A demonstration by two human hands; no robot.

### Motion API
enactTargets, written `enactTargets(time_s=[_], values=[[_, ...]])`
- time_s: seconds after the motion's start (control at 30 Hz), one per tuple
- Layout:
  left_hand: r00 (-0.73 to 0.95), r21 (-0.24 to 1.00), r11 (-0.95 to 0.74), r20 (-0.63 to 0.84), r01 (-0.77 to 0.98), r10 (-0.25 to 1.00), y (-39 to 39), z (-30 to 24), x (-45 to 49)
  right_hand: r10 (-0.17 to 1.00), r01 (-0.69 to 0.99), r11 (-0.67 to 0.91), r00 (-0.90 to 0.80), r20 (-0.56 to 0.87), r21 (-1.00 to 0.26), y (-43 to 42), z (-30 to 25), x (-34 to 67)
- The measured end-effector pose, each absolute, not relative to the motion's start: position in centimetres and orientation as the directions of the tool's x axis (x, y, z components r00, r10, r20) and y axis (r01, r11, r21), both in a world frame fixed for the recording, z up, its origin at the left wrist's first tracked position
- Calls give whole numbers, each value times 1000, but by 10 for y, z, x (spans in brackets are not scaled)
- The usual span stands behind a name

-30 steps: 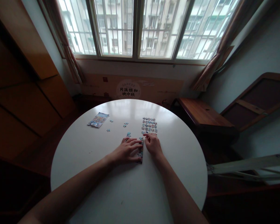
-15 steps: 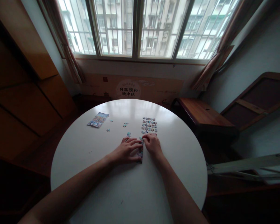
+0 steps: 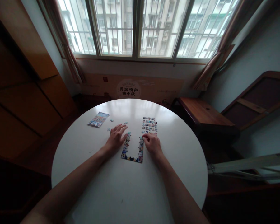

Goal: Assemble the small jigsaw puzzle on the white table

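Observation:
A partly joined jigsaw frame (image 3: pixel 132 148), U-shaped, lies on the round white table (image 3: pixel 130 186). My left hand (image 3: pixel 115 138) hovers flat with fingers spread just left of its left arm, fingertips near a loose piece (image 3: pixel 126 123). My right hand (image 3: pixel 152 144) rests on the table with fingers curled, touching the top of the frame's right arm, just below a block of laid-out loose pieces (image 3: pixel 149 125). Whether its fingers pinch a piece is hidden.
A small picture card (image 3: pixel 98 119) lies at the table's far left, with two loose pieces (image 3: pixel 108 129) near it. A wooden bench (image 3: pixel 203 115) stands to the right, a cabinet (image 3: pixel 25 81) to the left, barred windows ahead.
My left hand has lifted off the jigsaw and moved up and left, uncovering the frame's left and bottom edges. My right hand has stayed put.

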State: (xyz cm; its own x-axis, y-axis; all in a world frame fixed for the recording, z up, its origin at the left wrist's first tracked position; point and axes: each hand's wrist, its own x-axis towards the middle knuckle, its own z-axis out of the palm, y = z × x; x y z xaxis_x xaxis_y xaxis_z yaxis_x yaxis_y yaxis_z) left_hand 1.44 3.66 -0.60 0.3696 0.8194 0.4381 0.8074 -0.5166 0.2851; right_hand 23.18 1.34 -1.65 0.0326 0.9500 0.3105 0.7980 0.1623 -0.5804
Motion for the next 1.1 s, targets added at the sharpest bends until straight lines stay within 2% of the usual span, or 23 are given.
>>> enactTargets(time_s=[0.1, 0.33, 0.53, 0.73, 1.1], values=[[338, 277, -451, 372, 848, 864, 47, -13, 8, 954, 806, 153, 31, 299, -571, 13, -16, 231], [342, 143, -379, 231, 914, 911, 46, -16, 11, 957, 824, 135, 35, 287, -551, 12, -14, 230], [354, 133, -396, 259, 909, 899, 47, -17, 10, 956, 823, 139, 33, 291, -551, 11, -13, 229], [395, 167, -435, 225, 885, 891, 50, -19, 8, 953, 829, 144, 30, 300, -541, 13, -17, 230], [340, 237, -459, 409, 856, 847, 43, -3, 12, 954, 818, 147, 31, 297, -556, 14, -16, 230]])
